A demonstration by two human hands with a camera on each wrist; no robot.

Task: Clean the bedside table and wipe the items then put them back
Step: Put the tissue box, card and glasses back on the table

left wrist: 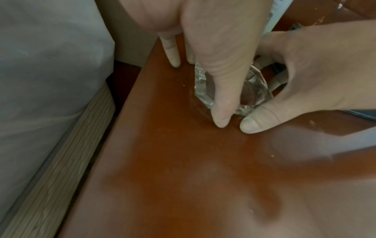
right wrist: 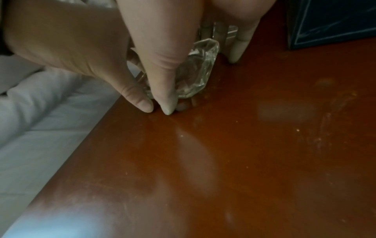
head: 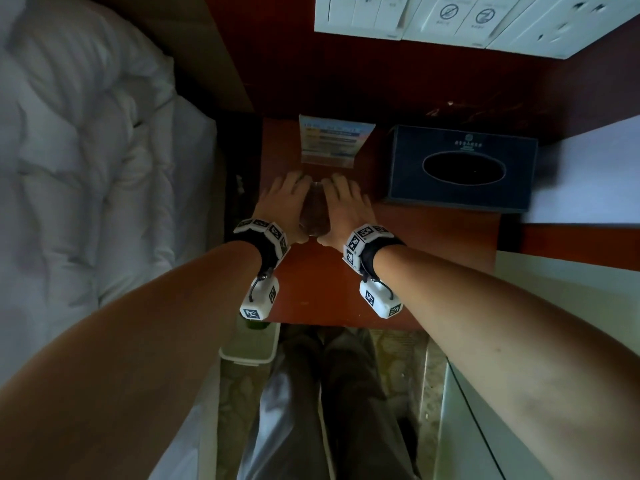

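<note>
A clear faceted glass ashtray sits on the red-brown bedside table, left of centre. My left hand cups its left side and my right hand its right side. Both thumbs meet at the near edge, with the fingers round the far edge. In the left wrist view my left hand has its thumb tip on the table in front of the ashtray, and my right hand closes in from the right. In the right wrist view my right hand pinches the ashtray beside my left hand.
An acrylic sign stand stands just behind the hands. A dark blue tissue box sits at the right, its corner close by. The white bed borders the table's left. A white bin stands below the front edge. A switch panel hangs above.
</note>
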